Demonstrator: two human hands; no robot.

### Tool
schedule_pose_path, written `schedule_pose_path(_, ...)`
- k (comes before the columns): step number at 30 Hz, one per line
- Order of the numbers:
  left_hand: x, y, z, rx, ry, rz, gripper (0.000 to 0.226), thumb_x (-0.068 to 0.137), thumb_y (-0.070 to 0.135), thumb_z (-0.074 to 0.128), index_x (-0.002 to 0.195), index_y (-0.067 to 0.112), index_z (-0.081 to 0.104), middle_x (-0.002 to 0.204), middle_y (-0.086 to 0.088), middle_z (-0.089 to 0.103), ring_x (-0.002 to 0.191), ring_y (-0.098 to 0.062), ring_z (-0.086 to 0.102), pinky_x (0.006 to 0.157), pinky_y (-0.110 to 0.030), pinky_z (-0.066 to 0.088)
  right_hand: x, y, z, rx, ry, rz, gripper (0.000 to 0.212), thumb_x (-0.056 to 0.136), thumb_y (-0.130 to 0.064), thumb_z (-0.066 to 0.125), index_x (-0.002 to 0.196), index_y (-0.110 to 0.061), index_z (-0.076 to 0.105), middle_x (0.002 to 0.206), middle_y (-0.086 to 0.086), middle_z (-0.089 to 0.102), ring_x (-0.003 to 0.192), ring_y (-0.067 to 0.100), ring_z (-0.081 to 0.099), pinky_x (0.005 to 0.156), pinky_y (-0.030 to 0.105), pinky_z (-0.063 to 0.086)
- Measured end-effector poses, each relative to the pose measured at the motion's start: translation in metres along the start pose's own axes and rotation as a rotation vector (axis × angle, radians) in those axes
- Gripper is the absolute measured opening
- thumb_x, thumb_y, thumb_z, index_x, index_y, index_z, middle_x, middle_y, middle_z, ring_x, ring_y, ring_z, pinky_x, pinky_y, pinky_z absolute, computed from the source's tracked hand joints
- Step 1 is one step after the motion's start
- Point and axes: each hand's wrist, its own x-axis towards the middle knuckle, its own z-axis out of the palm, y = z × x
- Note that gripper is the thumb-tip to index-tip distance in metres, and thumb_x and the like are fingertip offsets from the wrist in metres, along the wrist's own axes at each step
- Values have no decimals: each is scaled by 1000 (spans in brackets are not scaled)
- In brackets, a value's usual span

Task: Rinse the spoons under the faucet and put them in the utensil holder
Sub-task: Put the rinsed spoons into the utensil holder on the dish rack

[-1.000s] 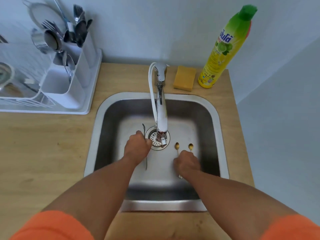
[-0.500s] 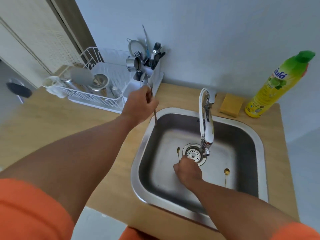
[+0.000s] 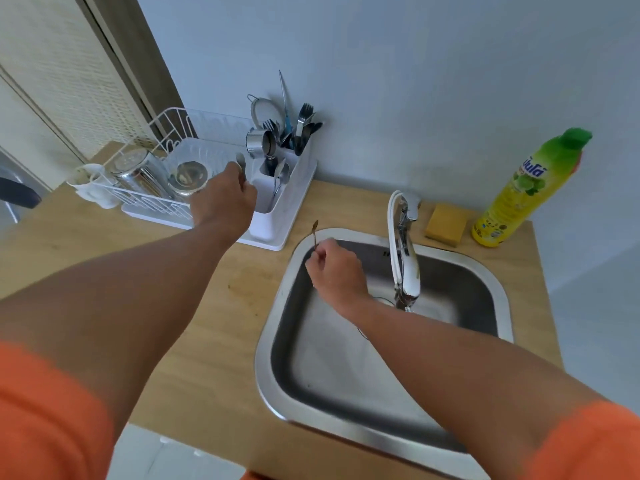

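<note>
— Where did the utensil holder (image 3: 273, 188) lie from the left hand (image 3: 223, 199)?

— Just beyond the knuckles and a little to the hand's right, almost touching. The left hand was curled round a silver spoon (image 3: 240, 161), whose bowl stood up above the fingers; the handle was hidden in the fist, so I judged the long axis near upright, bowl uppermost.

— So that hand was the nearer one?

— By far. The right hand (image 3: 334, 271) hung over the near-left corner of the sink (image 3: 277, 306), well apart from the holder, with the faucet (image 3: 405, 258) off to its right. It pinched a thin gold spoon (image 3: 314, 232) between thumb and fingertips, the other fingers folded in. That spoon also pointed up and away from the hand, its small bowl on top, over the sink's rim.

— What did the next move call for, in your view?

— A short carry of the silver spoon forward and right, then a drop, handle first, into an open compartment. The gold one would have had to cross the counter afterwards.

— And the count?

— Two spoons in hand, one to each. A dark mark showed on the sink floor by the right forearm, but I couldn't tell what it was. One holder, already crowded with forks and spoons, too tangled to count. One faucet, one sink; whether water ran I couldn't tell.
</note>
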Motion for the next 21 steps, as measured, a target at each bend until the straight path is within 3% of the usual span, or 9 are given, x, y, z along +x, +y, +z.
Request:
schedule_pose_path(7,-13,0,14,24,-154,-127,26,99,34,49,115,15,60,117,-13,55,97,-38,61,78,-47,46,65,-63,-22,175,183,-158,11,94,-24,61,89,-14,63,71,-3,65,68,23,65,64,38,54)
schedule_pose_path(12,-25,-1,16,-103,-137,-185,19,101,32,50,105,17,59,109,-9,59,88,-33,62,72,-43,47,97,-90,-20,217,186,-199,13,95,-21,59,82,-19,56,64,-11,55,61,10,54,58,32,46)
schedule_pose_path(17,-38,-11,23,-177,-156,-261,20,102,35,47,96,17,54,95,-3,62,83,-27,59,68,-39,41,105,-99,-4,144,75,-157,13,96,-19,55,85,-15,58,75,4,65,72,26,62,63,39,51)
schedule_pose_path(21,-49,-25,29,-173,-185,-283,21,99,39,51,89,21,52,86,1,61,77,-23,57,65,-35,38,100,-94,12,68,16,-122,15,99,-21,54,86,-15,61,82,5,68,77,27,63,66,38,52)
